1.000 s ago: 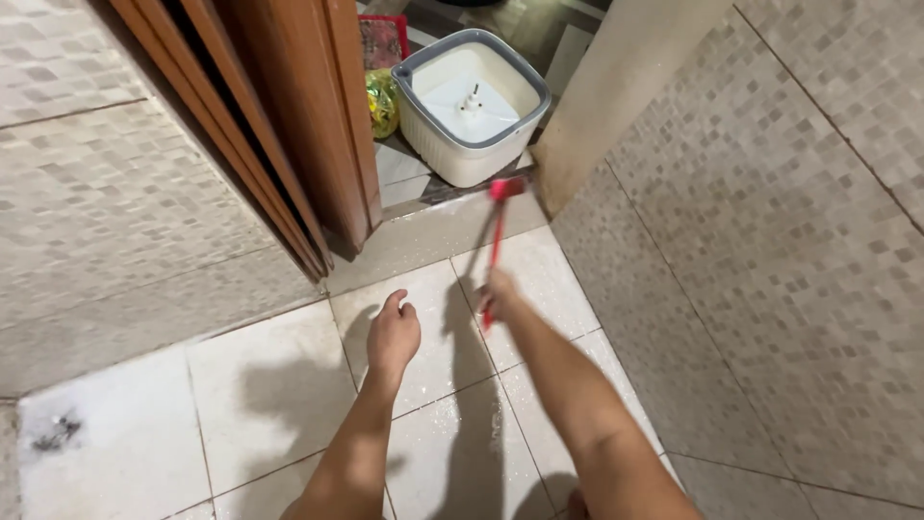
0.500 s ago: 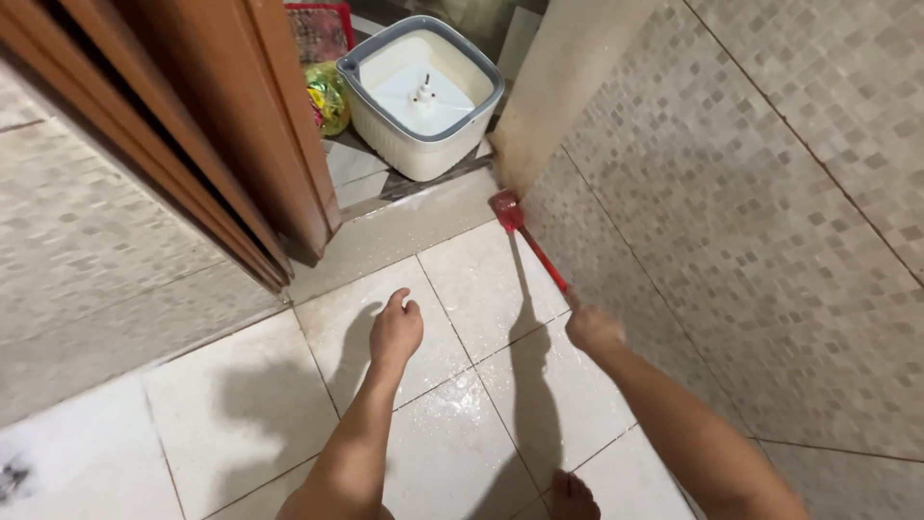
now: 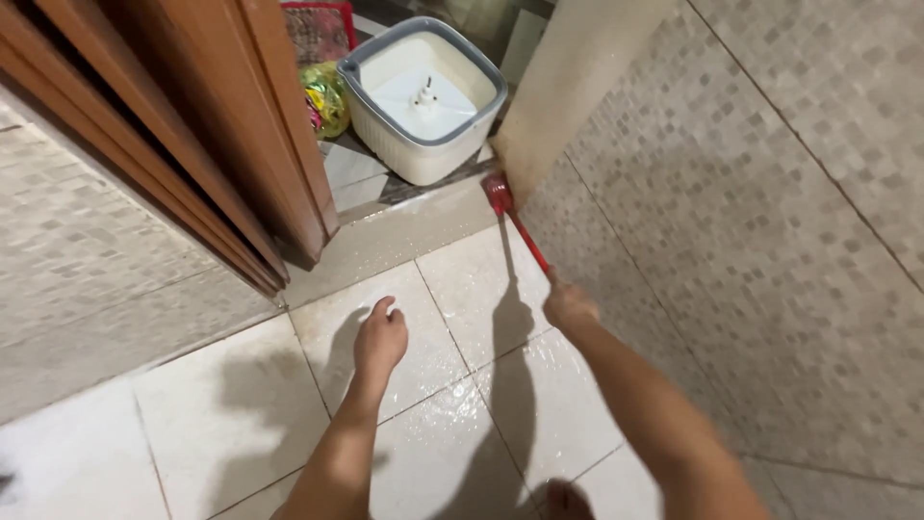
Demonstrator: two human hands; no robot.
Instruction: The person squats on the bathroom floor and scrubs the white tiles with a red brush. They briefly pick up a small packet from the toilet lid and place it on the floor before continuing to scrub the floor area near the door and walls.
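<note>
My right hand grips the handle of a red long-handled brush. Its head presses the foot of the mosaic-tiled wall, by the corner of the doorway. My left hand hangs over the wet white floor tiles, fingers loosely curled, holding nothing. Both forearms reach in from the bottom of the view.
A white square bucket with a grey rim stands just beyond the threshold. A brown wooden door is open at left, with a yellow-green bag and a red basket behind it. My foot shows at the bottom.
The brush head has moved from the threshold step rightward to the base of the right wall. My right hand swung right with it. The view shifted slightly.
</note>
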